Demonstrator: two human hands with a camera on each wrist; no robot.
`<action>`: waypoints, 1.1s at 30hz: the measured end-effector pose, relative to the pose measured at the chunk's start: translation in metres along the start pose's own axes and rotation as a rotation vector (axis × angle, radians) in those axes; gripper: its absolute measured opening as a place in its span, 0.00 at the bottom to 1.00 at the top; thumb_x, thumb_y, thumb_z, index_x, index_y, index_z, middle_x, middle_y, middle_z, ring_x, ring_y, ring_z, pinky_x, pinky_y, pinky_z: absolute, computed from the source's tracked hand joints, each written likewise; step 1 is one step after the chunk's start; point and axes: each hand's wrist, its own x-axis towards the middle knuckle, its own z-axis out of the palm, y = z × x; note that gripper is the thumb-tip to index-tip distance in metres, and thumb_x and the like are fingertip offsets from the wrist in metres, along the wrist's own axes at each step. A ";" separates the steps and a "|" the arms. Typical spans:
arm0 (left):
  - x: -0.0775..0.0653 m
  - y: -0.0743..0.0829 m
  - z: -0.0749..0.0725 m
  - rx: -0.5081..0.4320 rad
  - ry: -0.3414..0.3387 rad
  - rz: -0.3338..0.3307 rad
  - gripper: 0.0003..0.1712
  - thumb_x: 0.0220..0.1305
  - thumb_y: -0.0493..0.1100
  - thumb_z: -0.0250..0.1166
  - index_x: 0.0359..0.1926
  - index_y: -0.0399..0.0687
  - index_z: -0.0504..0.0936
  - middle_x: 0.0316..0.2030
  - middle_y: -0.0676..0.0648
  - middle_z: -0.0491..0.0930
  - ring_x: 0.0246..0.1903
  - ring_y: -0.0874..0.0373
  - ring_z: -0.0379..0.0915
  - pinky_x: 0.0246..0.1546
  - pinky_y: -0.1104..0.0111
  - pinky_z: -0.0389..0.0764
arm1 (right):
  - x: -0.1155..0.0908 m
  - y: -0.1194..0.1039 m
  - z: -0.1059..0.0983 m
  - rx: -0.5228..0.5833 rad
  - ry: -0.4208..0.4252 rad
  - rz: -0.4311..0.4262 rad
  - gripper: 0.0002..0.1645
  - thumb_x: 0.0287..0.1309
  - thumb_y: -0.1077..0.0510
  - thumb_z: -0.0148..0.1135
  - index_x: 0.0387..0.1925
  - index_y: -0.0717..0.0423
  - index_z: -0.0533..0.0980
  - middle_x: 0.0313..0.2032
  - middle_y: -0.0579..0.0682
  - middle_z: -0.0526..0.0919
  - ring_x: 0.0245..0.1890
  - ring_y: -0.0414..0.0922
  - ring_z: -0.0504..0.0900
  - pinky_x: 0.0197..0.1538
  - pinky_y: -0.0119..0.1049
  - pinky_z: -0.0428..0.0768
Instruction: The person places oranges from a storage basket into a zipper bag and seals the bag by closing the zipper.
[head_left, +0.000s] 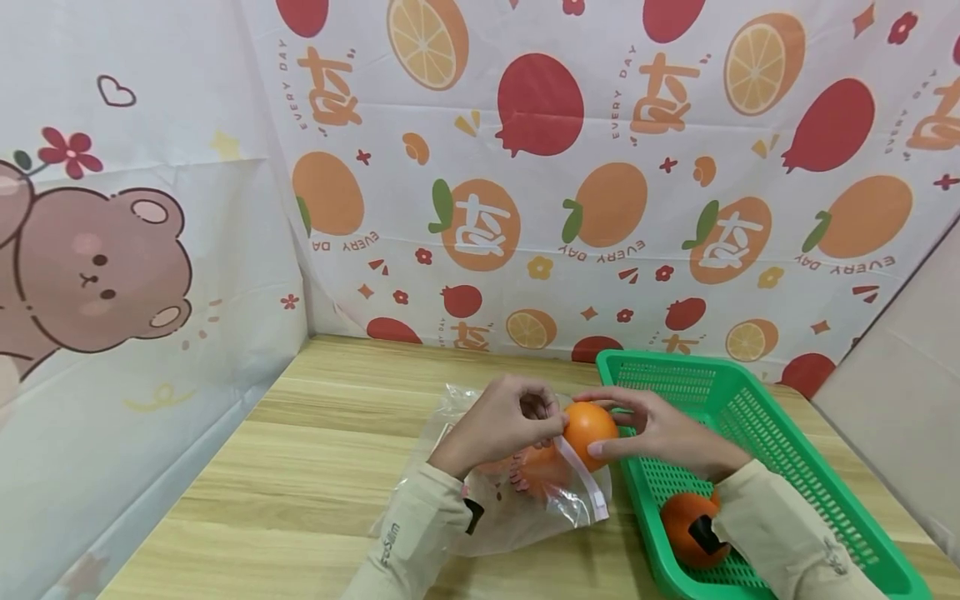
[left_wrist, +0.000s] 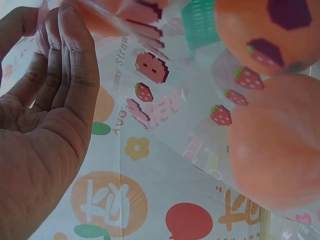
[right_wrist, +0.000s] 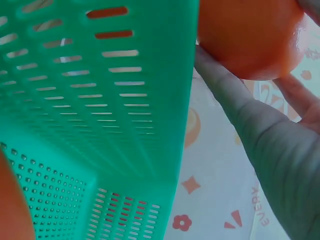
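A clear zip bag [head_left: 517, 529] with printed pink pictures and strawberries lies on the table. My left hand [head_left: 506, 421] pinches the bag's edge near its pale zip strip [head_left: 581, 471]. Between the thumb and fingers of my right hand [head_left: 660, 425] is an orange [head_left: 590, 433], held at the bag's mouth. Through the film, orange fruit [head_left: 542, 473] shows inside the bag. The left wrist view has round orange fruit [left_wrist: 280, 145] behind the printed plastic. From the right wrist, the held orange [right_wrist: 250, 37] appears beside the basket wall, with fingers under it.
A green perforated basket [head_left: 795, 454] stands on the right of the wooden table [head_left: 262, 475], close by my right hand. In it, another orange [head_left: 682, 525] is partly covered by my right wrist. A fruit-printed cloth [head_left: 540, 208] hangs behind the table.
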 end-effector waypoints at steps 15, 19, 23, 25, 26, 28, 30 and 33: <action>0.000 0.000 0.002 0.030 0.014 0.005 0.06 0.61 0.34 0.67 0.28 0.47 0.83 0.25 0.53 0.80 0.25 0.62 0.76 0.30 0.70 0.81 | 0.004 0.005 0.008 -0.086 -0.058 0.046 0.33 0.61 0.54 0.72 0.65 0.48 0.70 0.63 0.51 0.74 0.65 0.57 0.69 0.63 0.60 0.72; 0.000 0.001 0.002 0.040 0.012 0.003 0.06 0.60 0.34 0.68 0.28 0.48 0.82 0.25 0.54 0.80 0.26 0.62 0.75 0.30 0.70 0.81 | 0.006 0.006 0.007 -0.075 -0.115 0.045 0.34 0.61 0.54 0.72 0.66 0.48 0.68 0.65 0.51 0.72 0.66 0.60 0.69 0.64 0.61 0.71; 0.001 0.001 0.000 0.043 0.013 0.002 0.06 0.60 0.34 0.67 0.28 0.48 0.83 0.25 0.54 0.80 0.26 0.61 0.76 0.30 0.70 0.82 | 0.008 0.004 0.006 -0.092 -0.150 0.042 0.37 0.62 0.54 0.71 0.70 0.47 0.67 0.67 0.51 0.71 0.67 0.59 0.69 0.66 0.63 0.68; 0.002 0.001 0.000 0.041 0.013 0.003 0.06 0.60 0.34 0.67 0.28 0.48 0.83 0.25 0.54 0.80 0.26 0.61 0.76 0.31 0.70 0.82 | 0.009 0.004 0.005 -0.112 -0.166 0.041 0.38 0.63 0.53 0.70 0.72 0.47 0.66 0.68 0.50 0.71 0.67 0.59 0.69 0.66 0.64 0.67; 0.002 0.001 0.000 0.042 0.014 0.004 0.06 0.60 0.34 0.67 0.28 0.48 0.83 0.25 0.54 0.80 0.26 0.61 0.76 0.31 0.70 0.82 | 0.008 0.004 0.005 -0.124 -0.173 0.040 0.39 0.63 0.53 0.69 0.73 0.46 0.66 0.69 0.50 0.71 0.68 0.59 0.69 0.66 0.64 0.67; 0.003 0.001 0.000 0.044 0.016 0.004 0.07 0.60 0.33 0.67 0.27 0.48 0.82 0.25 0.54 0.80 0.27 0.62 0.76 0.31 0.70 0.81 | 0.008 0.004 0.004 -0.140 -0.183 0.042 0.39 0.65 0.52 0.68 0.74 0.45 0.65 0.70 0.48 0.69 0.71 0.60 0.65 0.67 0.65 0.66; 0.003 0.001 -0.001 0.042 0.017 0.002 0.07 0.59 0.33 0.67 0.27 0.48 0.82 0.25 0.54 0.79 0.27 0.62 0.76 0.31 0.70 0.81 | 0.007 0.004 0.003 -0.168 -0.181 0.043 0.38 0.66 0.52 0.66 0.74 0.45 0.65 0.71 0.48 0.68 0.72 0.60 0.62 0.67 0.66 0.64; 0.004 0.000 -0.001 0.044 0.019 -0.001 0.06 0.59 0.34 0.67 0.27 0.48 0.82 0.25 0.54 0.79 0.27 0.62 0.76 0.32 0.71 0.81 | 0.005 0.004 0.002 -0.179 -0.172 0.065 0.36 0.68 0.51 0.64 0.75 0.44 0.65 0.73 0.49 0.66 0.75 0.62 0.53 0.69 0.70 0.56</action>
